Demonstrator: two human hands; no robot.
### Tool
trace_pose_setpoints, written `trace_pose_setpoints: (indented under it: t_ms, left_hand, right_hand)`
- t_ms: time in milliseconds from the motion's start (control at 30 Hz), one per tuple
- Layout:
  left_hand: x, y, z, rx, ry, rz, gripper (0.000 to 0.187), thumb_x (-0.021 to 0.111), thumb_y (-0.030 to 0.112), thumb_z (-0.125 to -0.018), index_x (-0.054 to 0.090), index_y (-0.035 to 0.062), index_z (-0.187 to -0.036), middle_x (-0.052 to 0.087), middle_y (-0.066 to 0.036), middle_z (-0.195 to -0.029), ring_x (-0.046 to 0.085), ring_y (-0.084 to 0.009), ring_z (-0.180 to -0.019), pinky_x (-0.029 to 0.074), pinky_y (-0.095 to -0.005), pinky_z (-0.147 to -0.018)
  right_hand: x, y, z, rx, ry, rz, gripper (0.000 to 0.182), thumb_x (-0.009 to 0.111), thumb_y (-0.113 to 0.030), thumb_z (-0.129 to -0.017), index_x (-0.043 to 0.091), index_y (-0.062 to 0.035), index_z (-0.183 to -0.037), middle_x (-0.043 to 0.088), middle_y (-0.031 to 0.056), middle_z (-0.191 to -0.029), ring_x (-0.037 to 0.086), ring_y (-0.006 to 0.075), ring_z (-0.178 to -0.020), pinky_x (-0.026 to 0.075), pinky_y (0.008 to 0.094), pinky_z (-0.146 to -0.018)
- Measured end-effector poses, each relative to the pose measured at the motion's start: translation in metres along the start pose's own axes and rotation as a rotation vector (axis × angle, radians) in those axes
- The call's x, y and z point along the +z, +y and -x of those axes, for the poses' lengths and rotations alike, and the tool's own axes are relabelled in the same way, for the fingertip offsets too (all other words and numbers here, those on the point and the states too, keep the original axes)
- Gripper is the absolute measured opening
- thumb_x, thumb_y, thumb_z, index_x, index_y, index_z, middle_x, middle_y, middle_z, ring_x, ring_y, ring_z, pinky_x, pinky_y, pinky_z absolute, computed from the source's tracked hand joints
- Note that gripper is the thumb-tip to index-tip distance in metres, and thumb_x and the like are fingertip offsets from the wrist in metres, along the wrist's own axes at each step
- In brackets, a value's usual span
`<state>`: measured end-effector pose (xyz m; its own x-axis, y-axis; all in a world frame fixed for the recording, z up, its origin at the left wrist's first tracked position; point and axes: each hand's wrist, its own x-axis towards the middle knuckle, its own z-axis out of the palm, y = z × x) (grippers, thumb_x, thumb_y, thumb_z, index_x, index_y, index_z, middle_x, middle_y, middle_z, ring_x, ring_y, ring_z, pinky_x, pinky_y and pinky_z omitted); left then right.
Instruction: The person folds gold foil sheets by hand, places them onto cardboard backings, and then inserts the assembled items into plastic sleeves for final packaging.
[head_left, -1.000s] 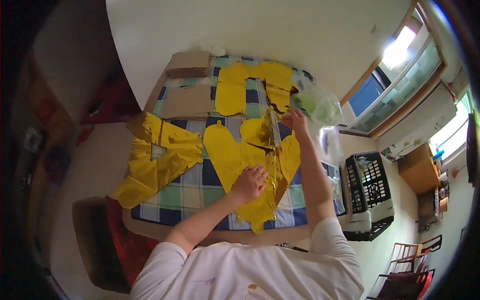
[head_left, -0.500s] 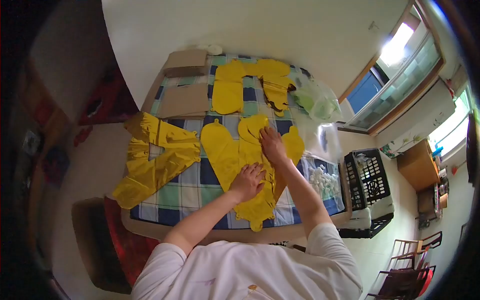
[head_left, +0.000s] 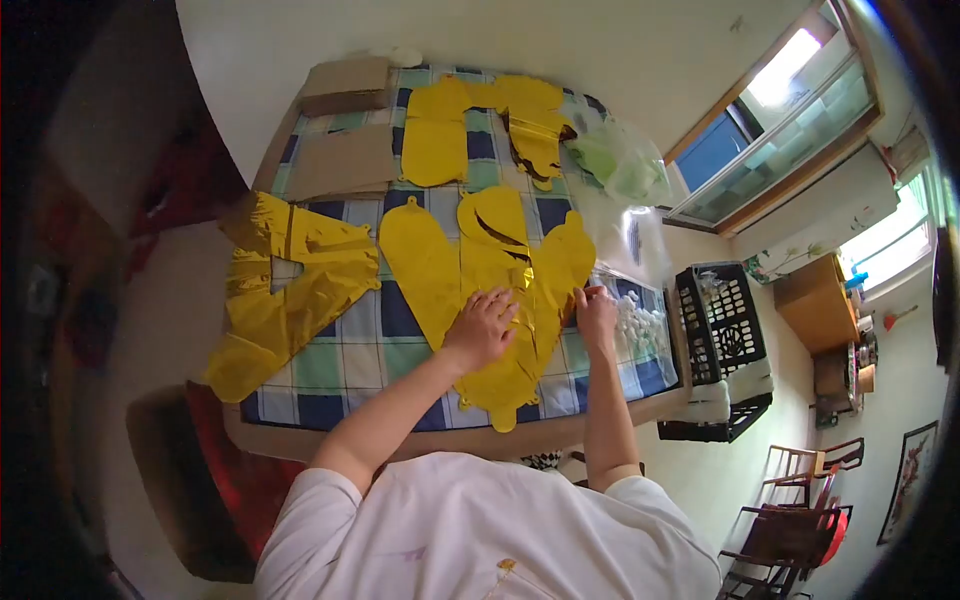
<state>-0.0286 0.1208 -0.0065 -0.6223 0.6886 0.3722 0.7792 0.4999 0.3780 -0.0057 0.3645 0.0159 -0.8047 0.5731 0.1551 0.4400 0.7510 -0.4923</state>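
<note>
In a pale-walled room with dark chairs at the lower right, leans in a white shirt over a table spread with a checked cloth in blue, green and white.

Has the central foil shape lying near the table's front edge, gold and forked into several rounded lobes at the far end, with a dark curved gap showing near the top of its middle lobe. Rests the left hand palm down on the middle of this foil, fingers extended and slightly apart, gripping nothing. Holds the right hand at the foil's right side, fingers bent and drawn narrow; cannot tell whether pinching the edge.

To the left, shows a creased foil piece with a small opening through it, angled across the table's side. Farther back, shows an arched foil piece, smooth on the left leg, wrinkled and dark-edged on the right. Beside that, at the far left, includes a cardboard stack and flat cardboard. At the far right, includes a greenish plastic bag; nearer, just beyond the right hand, small white pieces under or inside clear plastic. Beside the table's right edge, includes a black crate.
</note>
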Motion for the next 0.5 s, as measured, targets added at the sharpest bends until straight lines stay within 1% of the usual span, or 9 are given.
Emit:
trace_pose_setpoints:
  t_ms: [67, 167, 233, 300, 333, 400, 433, 500]
  left_hand:
    - [0.001, -0.001, 0.001, 0.001, -0.006, -0.007, 0.046, 0.054, 0.030, -0.088, 0.053, 0.0029, -0.125, 0.044, -0.015, -0.137, 0.036, -0.0298, -0.131, 0.027, -0.0447, -0.109]
    - [0.001, -0.001, -0.001, -0.008, -0.016, -0.017, 0.046, 0.053, 0.031, -0.089, 0.053, 0.0028, -0.125, 0.043, -0.015, -0.138, 0.036, -0.0299, -0.131, 0.026, -0.0448, -0.109]
    - [0.004, -0.002, 0.000, -0.012, -0.025, -0.014, 0.046, 0.052, 0.031, -0.090, 0.053, 0.0028, -0.126, 0.043, -0.015, -0.138, 0.036, -0.0301, -0.131, 0.026, -0.0451, -0.110]
    - [0.004, 0.000, 0.001, -0.005, 0.011, -0.034, 0.046, 0.056, 0.029, -0.086, 0.052, 0.0032, -0.124, 0.045, -0.015, -0.136, 0.038, -0.0309, -0.129, 0.028, -0.0464, -0.107]
    - [0.002, 0.001, 0.000, 0.001, 0.028, -0.043, 0.046, 0.058, 0.028, -0.085, 0.052, 0.0034, -0.123, 0.046, -0.015, -0.134, 0.039, -0.0313, -0.128, 0.029, -0.0471, -0.106]
    - [-0.005, 0.004, 0.000, -0.004, 0.014, -0.021, 0.045, 0.058, 0.028, -0.085, 0.053, 0.0040, -0.123, 0.046, -0.016, -0.134, 0.039, -0.0315, -0.128, 0.029, -0.0473, -0.107]
    - [-0.008, 0.005, 0.000, -0.007, 0.008, -0.009, 0.044, 0.057, 0.028, -0.085, 0.053, 0.0042, -0.122, 0.046, -0.016, -0.134, 0.039, -0.0317, -0.128, 0.029, -0.0474, -0.107]
    - [-0.005, 0.003, -0.003, -0.029, -0.067, -0.052, 0.041, 0.057, 0.028, -0.086, 0.055, 0.0050, -0.119, 0.047, -0.016, -0.133, 0.039, -0.0322, -0.128, 0.029, -0.0471, -0.107]
  right_hand:
    - [0.010, 0.012, -0.004, -0.037, -0.005, -0.052, 0.028, 0.064, -0.029, -0.084, 0.061, -0.0031, -0.093, 0.068, 0.0168, -0.085, 0.065, 0.0355, -0.078, 0.050, 0.0444, -0.068]
    - [0.006, -0.001, -0.005, -0.052, 0.002, -0.097, 0.024, 0.064, -0.026, -0.083, 0.062, -0.0033, -0.088, 0.068, 0.0146, -0.081, 0.066, 0.0337, -0.076, 0.050, 0.0424, -0.066]
    - [-0.009, -0.030, 0.004, -0.071, 0.012, -0.141, 0.021, 0.064, -0.024, -0.083, 0.062, -0.0035, -0.086, 0.068, 0.0137, -0.080, 0.065, 0.0327, -0.075, 0.050, 0.0401, -0.065]
    - [-0.025, -0.063, 0.015, -0.109, 0.030, -0.211, 0.018, 0.064, -0.021, -0.083, 0.062, -0.0038, -0.085, 0.068, 0.0132, -0.080, 0.065, 0.0322, -0.074, 0.050, 0.0373, -0.064]
    - [-0.024, -0.070, 0.017, -0.173, -0.014, -0.249, 0.016, 0.064, -0.020, -0.083, 0.062, -0.0037, -0.086, 0.067, 0.0128, -0.079, 0.065, 0.0305, -0.072, 0.050, 0.0360, -0.064]
    - [-0.023, -0.082, 0.020, -0.301, -0.099, -0.322, 0.014, 0.064, -0.016, -0.083, 0.063, -0.0037, -0.088, 0.067, 0.0121, -0.077, 0.064, 0.0271, -0.068, 0.050, 0.0334, -0.063]
    - [-0.025, -0.089, 0.025, -0.357, -0.278, -0.492, 0.011, 0.063, -0.010, -0.084, 0.063, -0.0023, -0.092, 0.067, 0.0121, -0.083, 0.064, 0.0210, -0.073, 0.050, 0.0310, -0.069]
    - [-0.005, -0.079, 0.016, -0.460, -0.192, -0.714, 0.013, 0.062, -0.007, -0.084, 0.064, -0.0017, -0.096, 0.066, 0.0125, -0.089, 0.063, 0.0186, -0.080, 0.049, 0.0299, -0.074]
